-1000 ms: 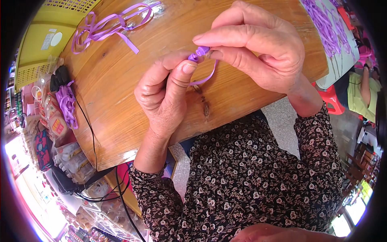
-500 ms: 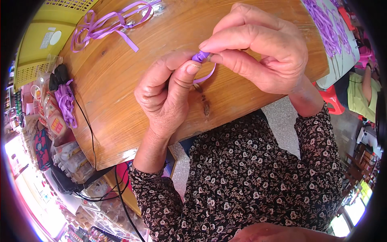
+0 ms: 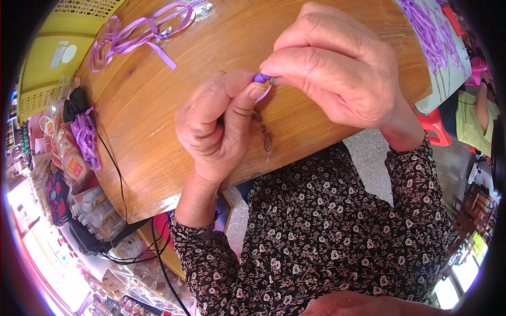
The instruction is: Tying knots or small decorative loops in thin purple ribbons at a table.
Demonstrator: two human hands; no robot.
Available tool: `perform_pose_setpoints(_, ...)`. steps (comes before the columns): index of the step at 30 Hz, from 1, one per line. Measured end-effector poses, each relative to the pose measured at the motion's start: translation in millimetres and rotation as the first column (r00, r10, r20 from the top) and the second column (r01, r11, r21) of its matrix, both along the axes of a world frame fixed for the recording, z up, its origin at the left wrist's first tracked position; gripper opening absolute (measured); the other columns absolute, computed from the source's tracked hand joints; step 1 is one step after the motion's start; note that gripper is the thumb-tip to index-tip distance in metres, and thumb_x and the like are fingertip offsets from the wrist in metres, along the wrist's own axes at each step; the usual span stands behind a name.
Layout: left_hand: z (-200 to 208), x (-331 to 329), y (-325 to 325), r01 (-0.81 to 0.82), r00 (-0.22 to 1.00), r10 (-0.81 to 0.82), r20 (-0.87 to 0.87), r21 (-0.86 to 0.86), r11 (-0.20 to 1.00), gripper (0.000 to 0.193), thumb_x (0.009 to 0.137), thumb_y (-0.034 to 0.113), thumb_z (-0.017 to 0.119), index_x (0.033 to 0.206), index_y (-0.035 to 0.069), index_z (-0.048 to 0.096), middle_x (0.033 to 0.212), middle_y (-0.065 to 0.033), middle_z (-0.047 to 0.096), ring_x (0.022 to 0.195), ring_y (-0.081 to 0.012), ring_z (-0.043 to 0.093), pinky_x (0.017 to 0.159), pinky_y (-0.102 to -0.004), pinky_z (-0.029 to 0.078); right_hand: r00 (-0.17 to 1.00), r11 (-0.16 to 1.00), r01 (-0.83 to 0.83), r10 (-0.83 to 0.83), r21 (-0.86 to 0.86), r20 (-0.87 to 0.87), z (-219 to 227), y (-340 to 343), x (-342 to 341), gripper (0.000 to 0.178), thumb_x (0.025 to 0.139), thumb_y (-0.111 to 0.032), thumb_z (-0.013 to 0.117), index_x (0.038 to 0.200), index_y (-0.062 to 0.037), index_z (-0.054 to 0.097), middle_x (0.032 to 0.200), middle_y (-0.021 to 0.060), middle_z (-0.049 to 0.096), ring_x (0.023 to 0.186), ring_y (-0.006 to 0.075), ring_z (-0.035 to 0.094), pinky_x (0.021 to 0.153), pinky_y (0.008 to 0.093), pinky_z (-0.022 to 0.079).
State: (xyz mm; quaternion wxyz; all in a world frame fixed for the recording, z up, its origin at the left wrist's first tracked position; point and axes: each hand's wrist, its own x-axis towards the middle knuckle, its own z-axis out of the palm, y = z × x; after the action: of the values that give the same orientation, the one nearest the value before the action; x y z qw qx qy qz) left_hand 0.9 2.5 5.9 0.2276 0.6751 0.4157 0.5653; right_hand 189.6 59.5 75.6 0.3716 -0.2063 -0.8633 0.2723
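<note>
Above the wooden table (image 3: 158, 142), both my hands meet on a small bundle of purple ribbon (image 3: 261, 78). My left hand (image 3: 216, 113) pinches it between thumb and forefinger, the other fingers curled in. From the right, the fingertips of my right hand (image 3: 342, 68) close on the bundle's other side. A short loop of ribbon hangs just below the fingertips. How the ribbon is wound or knotted is mostly covered by my fingers. Farther off on the table lies a loose tangle of purple ribbon (image 3: 142, 39), apart from both hands.
A yellow plastic basket (image 3: 50, 58) stands at the far left. By the table's left edge are another purple ribbon bunch (image 3: 84, 137) and a black cable (image 3: 112, 155). More purple ribbons (image 3: 429, 31) lie at the far right, above a red stool (image 3: 435, 128). Another person's arm (image 3: 482, 105) shows there.
My right fingers have closed in on the bundle, and the thumb has come up against it. Less of the hanging loop shows. My left hand keeps its pinch.
</note>
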Motion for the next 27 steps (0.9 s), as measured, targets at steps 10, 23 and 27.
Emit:
perform_pose_setpoints(10, 4, -4, 1, -0.008, 0.993, 0.012, -0.114, 0.039, 0.999, 0.005, 0.077, -0.001, 0.068, 0.078, 0.0, 0.063, 0.064, -0.0067, 0.059, 0.052, -0.0147, 0.053, 0.048, -0.0234, 0.041, 0.999, 0.999, -0.04, 0.04, -0.014, -0.005, -5, 1, -5, 0.011, 0.075, -0.001, 0.066, 0.085, -0.0001, 0.063, 0.078, 0.0085, 0.059, 0.066, 0.0211, 0.057, 0.053, 0.028, 0.043)
perform_pose_setpoints(23, -3, 1, -5, -0.015, 0.988, 0.024, 0.154, -0.06, 0.998, 0.007, 0.084, 0.002, 0.063, 0.09, -0.001, 0.063, 0.079, -0.0055, 0.065, 0.068, -0.0085, 0.056, 0.061, -0.0205, 0.045, 0.937, 0.834, -0.236, 0.331, 0.499, -0.11, -42, 38, -24, 0.012, 0.078, -0.004, 0.068, 0.089, -0.0029, 0.063, 0.081, 0.009, 0.063, 0.073, 0.0218, 0.064, 0.058, 0.027, 0.047)
perform_pose_setpoints(27, -5, 1, -7, 0.085, 0.887, 0.018, 0.461, -0.202, 0.976, 0.01, 0.089, 0.006, 0.058, 0.093, -0.001, 0.064, 0.087, -0.0031, 0.065, 0.079, -0.0051, 0.054, 0.071, -0.0193, 0.044, 0.984, 0.973, -0.126, 0.097, -0.191, -0.151, -17, 4, -18, 0.019, 0.078, -0.006, 0.069, 0.096, -0.0031, 0.064, 0.082, 0.0089, 0.064, 0.074, 0.0215, 0.064, 0.059, 0.0268, 0.048)
